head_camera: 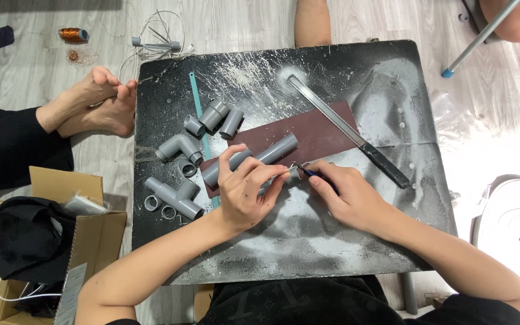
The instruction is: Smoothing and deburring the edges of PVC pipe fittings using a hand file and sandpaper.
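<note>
My left hand (247, 191) presses down on a grey plastic pipe (272, 152) that lies slantwise on a brown sheet (320, 129) on the black board (284, 241). Its fingertips pinch the near end of the pipe. My right hand (345, 194) holds a thin dark pen-like tool (312, 173), tip touching the pipe right by my left fingertips. The two hands almost meet at that spot.
Several grey pipe fittings (179, 147) and small rings (151, 203) lie on the board's left part, beside a green strip (197, 102). A long metal file with a black handle (347, 129) lies at the right. Another person's bare feet (100, 102) rest left; a cardboard box (49, 253) stands lower left.
</note>
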